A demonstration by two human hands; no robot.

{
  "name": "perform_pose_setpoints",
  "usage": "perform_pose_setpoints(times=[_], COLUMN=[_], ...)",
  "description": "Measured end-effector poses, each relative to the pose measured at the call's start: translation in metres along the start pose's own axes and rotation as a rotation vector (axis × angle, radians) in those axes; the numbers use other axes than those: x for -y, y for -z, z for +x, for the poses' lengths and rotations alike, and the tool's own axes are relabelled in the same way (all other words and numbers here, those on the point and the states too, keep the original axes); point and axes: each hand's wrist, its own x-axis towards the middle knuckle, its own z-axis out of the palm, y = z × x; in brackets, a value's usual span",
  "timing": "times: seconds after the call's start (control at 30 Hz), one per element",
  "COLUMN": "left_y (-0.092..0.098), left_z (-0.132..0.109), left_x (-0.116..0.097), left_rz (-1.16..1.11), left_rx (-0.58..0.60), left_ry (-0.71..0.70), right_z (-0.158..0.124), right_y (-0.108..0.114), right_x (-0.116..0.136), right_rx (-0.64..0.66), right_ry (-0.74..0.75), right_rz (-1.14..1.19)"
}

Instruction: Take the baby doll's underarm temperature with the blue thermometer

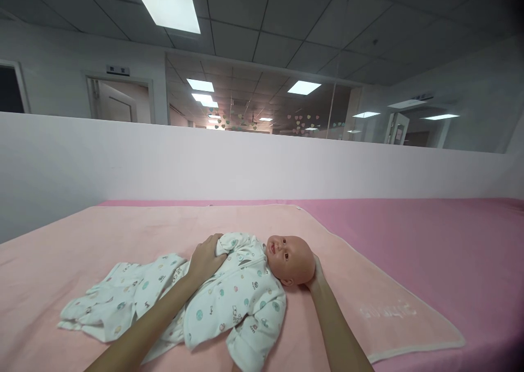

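A baby doll (290, 258) lies on its back, its bald head to the right and its face turned up. It wears a white printed top (241, 285) and matching white printed pants (123, 290), which stretch out to the left. My left hand (207, 258) grips the doll's body at the waist, thumb apart from the fingers that curl over the far side. Behind the crown of the head, my right hand (316, 274) cups it from the right; most of its fingers are hidden by the head.
Under the doll is a peach blanket (164, 227) with a pale edge, spread over a pink sheet (401, 241). A low white wall (254, 165) closes off the far side. Beyond it are glass panels, an open door (118, 103) and ceiling lights.
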Motion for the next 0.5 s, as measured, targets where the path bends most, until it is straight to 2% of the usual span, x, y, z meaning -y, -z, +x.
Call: perform_pose_setpoints(times=[0.07,0.17,0.2,0.23,0.27,0.4,0.43,0.5], left_y=[0.0,0.0,0.0,0.0,0.0,0.0,0.0,0.0], left_z=[0.0,-0.001,-0.001,-0.001,0.0,0.0,0.0,0.0], left_x=[0.0,0.0,0.0,0.0,0.0,0.001,0.001,0.003], left_rz=[-0.003,-0.008,-0.008,-0.008,-0.007,-0.003,-0.003,-0.004], left_rx=[-0.006,-0.006,-0.005,-0.003,-0.002,-0.011,-0.014,-0.012], left_ry=[-0.008,-0.009,-0.008,-0.006,-0.005,-0.007,-0.011,-0.017], right_z=[0.0,-0.001,-0.002,-0.002,-0.003,-0.003,-0.004,-0.008], right_y=[-0.005,-0.008,-0.008,-0.009,-0.01,-0.018,-0.02,-0.023], right_x=[0.006,0.011,0.011,0.012,0.013,0.023,0.026,0.034], right_rx=[-0.082,-0.408,-0.492,-0.523,-0.5,-0.112,-0.067,-0.096], right_ry=[0.055,0.221,0.266,0.284,0.265,-0.058,-0.131,-0.201], right_rz=[-0.109,-0.281,-0.323,-0.324,-0.287,0.02,0.095,0.231])
